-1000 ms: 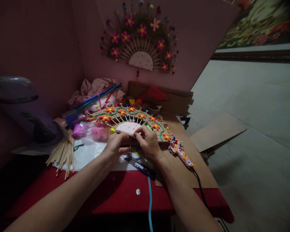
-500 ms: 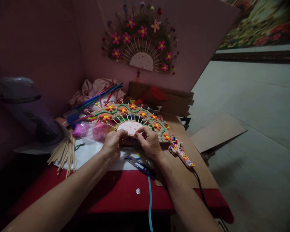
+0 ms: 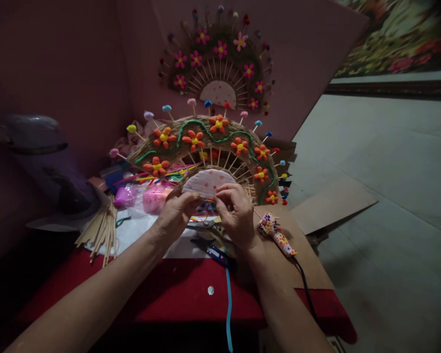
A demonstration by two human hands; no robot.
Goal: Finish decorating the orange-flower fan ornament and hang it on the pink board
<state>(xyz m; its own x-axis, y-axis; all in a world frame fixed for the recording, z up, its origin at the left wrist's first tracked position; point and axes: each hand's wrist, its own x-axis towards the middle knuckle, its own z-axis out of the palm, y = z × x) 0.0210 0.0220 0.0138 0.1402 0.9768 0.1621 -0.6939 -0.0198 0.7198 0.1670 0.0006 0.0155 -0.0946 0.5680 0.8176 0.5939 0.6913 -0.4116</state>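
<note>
A handmade decorative fan (image 3: 210, 131) stands tilted up between my hands. Its twine-covered arc carries orange flowers, a wavy green cord and colored pom-poms on short sticks. At its base is a white half-round piece with pinkish dots (image 3: 208, 183). My left hand (image 3: 174, 212) pinches the lower left edge of that base, thumb on the front. On the lower right edge, my right hand (image 3: 236, 212) is closed, thumb and forefinger pressed together. Scissors (image 3: 209, 224) and a dark blue-handled tool (image 3: 217, 254) lie beneath the fan, partly hidden by it and my right hand.
A similar fan with pink flowers (image 3: 220, 49) hangs on the wall. Thin wooden sticks (image 3: 102, 233) lie at left, near pink plastic-wrapped bundles (image 3: 156, 196). A flower-patterned glue gun (image 3: 277, 234) with a black cord rests on cardboard (image 3: 308, 267). A blue strip (image 3: 228, 304) hangs off the red tabletop (image 3: 161, 289).
The fan has tipped from leaning back to more upright, its arc rising toward the wall and facing me. Both hands keep their grip on its base.
</note>
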